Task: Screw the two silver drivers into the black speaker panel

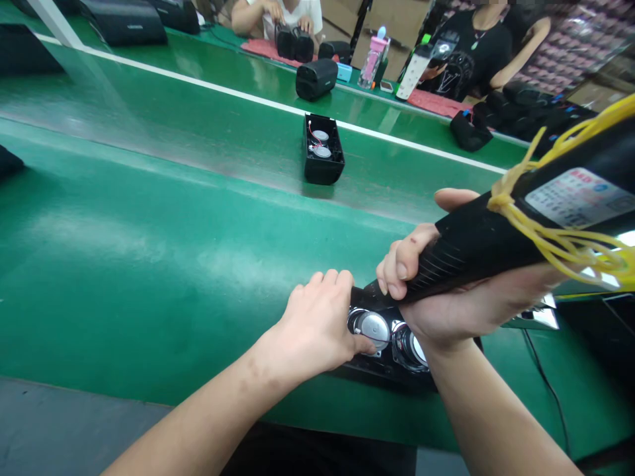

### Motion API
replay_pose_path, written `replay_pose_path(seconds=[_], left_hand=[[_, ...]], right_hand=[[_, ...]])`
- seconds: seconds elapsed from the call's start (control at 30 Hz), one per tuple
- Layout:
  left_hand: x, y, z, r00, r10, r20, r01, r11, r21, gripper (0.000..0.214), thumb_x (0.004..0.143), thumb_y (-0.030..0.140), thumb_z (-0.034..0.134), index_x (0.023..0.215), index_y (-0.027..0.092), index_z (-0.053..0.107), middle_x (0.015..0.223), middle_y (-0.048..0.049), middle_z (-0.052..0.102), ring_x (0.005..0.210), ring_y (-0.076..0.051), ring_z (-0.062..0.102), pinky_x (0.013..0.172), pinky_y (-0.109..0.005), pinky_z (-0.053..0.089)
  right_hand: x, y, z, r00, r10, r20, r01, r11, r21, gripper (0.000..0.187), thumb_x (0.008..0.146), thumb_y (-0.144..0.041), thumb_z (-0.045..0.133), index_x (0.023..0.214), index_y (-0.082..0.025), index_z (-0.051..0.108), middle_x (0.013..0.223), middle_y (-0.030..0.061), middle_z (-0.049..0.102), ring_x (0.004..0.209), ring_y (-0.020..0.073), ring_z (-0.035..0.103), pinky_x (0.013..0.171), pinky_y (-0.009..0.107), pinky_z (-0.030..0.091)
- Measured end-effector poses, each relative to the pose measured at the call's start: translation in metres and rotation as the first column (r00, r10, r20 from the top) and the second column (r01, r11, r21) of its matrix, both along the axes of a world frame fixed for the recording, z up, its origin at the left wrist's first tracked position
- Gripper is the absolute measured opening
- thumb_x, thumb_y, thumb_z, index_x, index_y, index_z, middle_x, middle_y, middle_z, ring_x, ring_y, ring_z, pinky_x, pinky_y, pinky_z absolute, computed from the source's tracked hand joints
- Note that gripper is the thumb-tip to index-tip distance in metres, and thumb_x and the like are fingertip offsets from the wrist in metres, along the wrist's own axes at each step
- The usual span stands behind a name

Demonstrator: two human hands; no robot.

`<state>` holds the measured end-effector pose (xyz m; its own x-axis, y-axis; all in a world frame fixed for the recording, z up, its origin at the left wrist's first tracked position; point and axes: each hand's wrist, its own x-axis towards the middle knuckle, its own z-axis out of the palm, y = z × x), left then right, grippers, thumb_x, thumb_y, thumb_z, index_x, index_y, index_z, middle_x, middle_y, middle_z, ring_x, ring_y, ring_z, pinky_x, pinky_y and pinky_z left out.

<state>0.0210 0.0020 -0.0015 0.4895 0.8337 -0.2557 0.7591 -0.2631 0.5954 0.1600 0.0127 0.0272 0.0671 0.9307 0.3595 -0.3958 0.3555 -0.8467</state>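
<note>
My right hand (446, 291) is wrapped round a black electric screwdriver (476, 238) bound with yellow bands and bearing a white label. Its lower end points down into an open black speaker housing (391, 373) on the green bench. Two round silver speaker drivers (374, 329) show inside that housing. My left hand (320, 320) grips the housing's left end, fingers over the far side and thumb on the near driver. The screwdriver's tip and the spot it meets are hidden behind my right hand.
Another open housing (323, 168) with drivers and red wires stands farther back on the green surface. Finished-looking black speakers (316, 79) sit beyond the white line. Two people work across the bench, near a pink bottle (372, 63) and a white bottle (414, 71). A black cable (546, 383) lies at right.
</note>
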Motion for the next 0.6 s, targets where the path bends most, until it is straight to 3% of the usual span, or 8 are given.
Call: replay_pose_path(seconds=[0.6], left_hand=[[-0.0010, 0.0013, -0.0024, 0.999, -0.021, 0.037, 0.021, 1.000, 0.015, 0.059, 0.071, 0.055, 0.090, 0.108, 0.023, 0.056, 0.111, -0.0064, 0.063, 0.107, -0.033, 0.061, 0.092, -0.049, 0.054]], right_hand=[[-0.0012, -0.0020, 0.0062, 0.998, 0.018, 0.063, -0.018, 1.000, 0.006, 0.052, 0.085, -0.072, 0.076, 0.112, -0.028, 0.072, 0.059, -0.0040, 0.062, 0.037, 0.0136, 0.046, 0.036, 0.027, 0.039]])
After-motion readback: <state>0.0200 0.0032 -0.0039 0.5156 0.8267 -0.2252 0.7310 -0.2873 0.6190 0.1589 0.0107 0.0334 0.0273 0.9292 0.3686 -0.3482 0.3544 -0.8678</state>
